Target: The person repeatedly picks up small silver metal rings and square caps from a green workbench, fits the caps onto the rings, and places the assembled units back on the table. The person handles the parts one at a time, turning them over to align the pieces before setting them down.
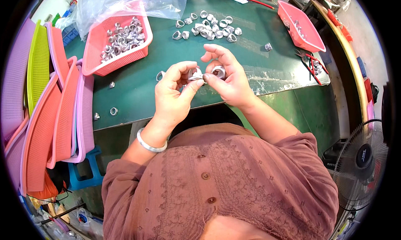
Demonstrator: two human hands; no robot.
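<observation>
Between the thumb and fingers of my left hand (173, 91) is a chunky silver ring (195, 74). My right hand (234, 83) pinches a second silver ring (218, 71), its thumb tip close against the first one. Both hands meet above the near edge of the green table (138, 89). Beyond them lies a loose group of silver rings (209, 27). Another ring (160, 75) sits on the table just left of my left hand, partly hidden by it.
A pink basket (115, 64) of rings stands at the left, under a clear plastic bag (125, 1). At the right are a pink tray (309, 41) and red-handled pliers (312, 66). Stacked baskets (62, 114) crowd the left side; a fan (361, 164) stands at the right.
</observation>
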